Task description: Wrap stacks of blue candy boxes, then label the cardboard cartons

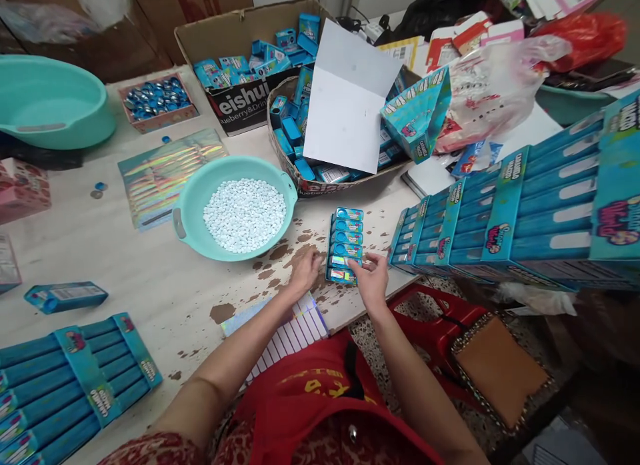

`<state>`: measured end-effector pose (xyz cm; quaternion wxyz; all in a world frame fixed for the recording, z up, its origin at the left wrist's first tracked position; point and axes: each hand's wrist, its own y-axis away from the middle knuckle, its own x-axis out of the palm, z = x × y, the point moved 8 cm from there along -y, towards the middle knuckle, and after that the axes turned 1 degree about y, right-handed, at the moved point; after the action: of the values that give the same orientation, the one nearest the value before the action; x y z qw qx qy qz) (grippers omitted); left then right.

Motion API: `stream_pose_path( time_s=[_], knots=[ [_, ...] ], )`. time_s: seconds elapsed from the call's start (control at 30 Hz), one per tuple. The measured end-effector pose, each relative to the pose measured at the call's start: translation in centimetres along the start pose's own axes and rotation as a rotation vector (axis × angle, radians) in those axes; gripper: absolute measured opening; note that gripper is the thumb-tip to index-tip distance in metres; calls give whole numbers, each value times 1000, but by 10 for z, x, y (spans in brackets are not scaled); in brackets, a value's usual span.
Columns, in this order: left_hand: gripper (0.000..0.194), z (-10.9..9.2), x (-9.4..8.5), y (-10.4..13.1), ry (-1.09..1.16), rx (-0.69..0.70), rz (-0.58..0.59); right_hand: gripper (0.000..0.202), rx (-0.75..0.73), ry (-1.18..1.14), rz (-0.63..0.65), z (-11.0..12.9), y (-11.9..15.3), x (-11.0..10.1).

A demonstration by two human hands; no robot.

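Observation:
A short row of small blue candy boxes stands at the table's front edge, the upper ones showing round blue caps and the nearest two carrying shiny strip labels. My right hand is at the row's right side, its thumb on a label of one of the nearest boxes. Just left of the row, my left hand has its fingers curled together; whether anything small is between them is hidden. Beneath my left forearm lies a sheet of striped shiny stickers.
A turquoise basin of white candies stands left of the row. Cartons of blue boxes are behind, beside a box of blue caps. Stacked blue display packs line the right; another pack lies front left. A red stool is below.

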<state>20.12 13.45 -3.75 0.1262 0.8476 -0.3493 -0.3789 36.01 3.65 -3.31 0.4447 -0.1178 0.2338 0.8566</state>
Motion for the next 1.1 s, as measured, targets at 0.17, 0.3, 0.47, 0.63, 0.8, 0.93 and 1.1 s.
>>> stream_pose_path(
  time_s=[0.17, 0.3, 0.47, 0.63, 0.8, 0.93, 1.1],
  knots=[
    [68, -10, 22, 28, -46, 143, 153, 36, -9, 45, 29, -2, -4, 1],
    [51, 38, -26, 39, -161, -33, 98, 29, -257, 85, -73, 25, 16, -25],
    [30, 99, -55, 78, -170, -237, 227, 13, -764, 185, 217, 57, 92, 12],
    [24, 109, -46, 96, -97, -271, 152, 23, -880, 308, 554, 36, 140, 91],
    [22, 110, -48, 93, -65, -278, 100, 33, -1029, 604, 679, 16, 159, 129],
    [22, 112, -51, 90, -52, -289, 77, 30, -1203, 664, 672, 13, 173, 123],
    [20, 116, -48, 88, -60, -294, 68, 11, -1173, 580, 646, 17, 172, 114]
  ],
)
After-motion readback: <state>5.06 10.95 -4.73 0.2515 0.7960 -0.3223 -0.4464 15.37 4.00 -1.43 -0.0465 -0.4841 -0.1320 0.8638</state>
